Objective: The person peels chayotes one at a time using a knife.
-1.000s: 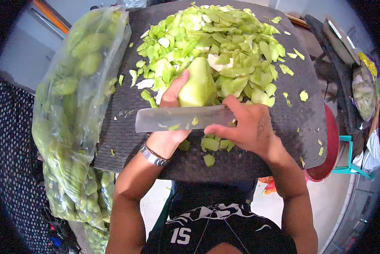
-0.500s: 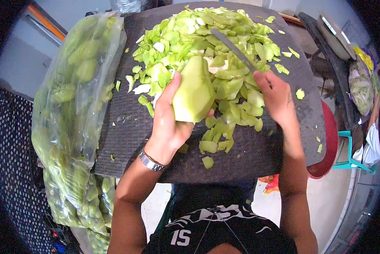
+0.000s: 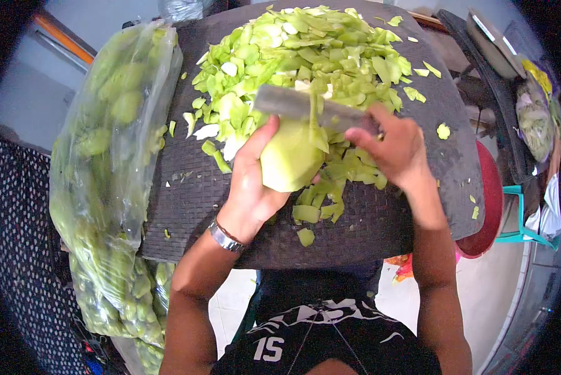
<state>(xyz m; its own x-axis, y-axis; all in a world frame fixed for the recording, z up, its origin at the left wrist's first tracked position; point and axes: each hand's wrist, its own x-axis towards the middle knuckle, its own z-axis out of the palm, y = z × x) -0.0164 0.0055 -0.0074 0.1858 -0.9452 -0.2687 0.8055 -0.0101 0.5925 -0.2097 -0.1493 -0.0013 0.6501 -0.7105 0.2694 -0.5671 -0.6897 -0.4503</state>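
Observation:
A large pale green fruit (image 3: 288, 164), with flat peeled facets and a cut lower end, rests in my left hand (image 3: 248, 184), fingers wrapped round its side and underside. My right hand (image 3: 400, 150) grips the handle of a broad-bladed knife (image 3: 282, 104). Motion blurs the blade, which lies across the fruit's upper part. A strip of green peel (image 3: 318, 119) stands up beside the blade. Behind and right of the fruit spreads a heap of green peelings (image 3: 318, 47) on the dark woven-pattern table (image 3: 190, 209).
A long clear plastic bag (image 3: 111, 144) of green produce lies along the table's left edge, with more filled bags (image 3: 115, 300) below. To the right are a red round container (image 3: 482, 206), a teal stool (image 3: 512, 219) and a bag of produce (image 3: 534, 122).
My right hand has brought the knife down and left from above the heap onto the fruit. My left hand and the fruit have shifted slightly right and down.

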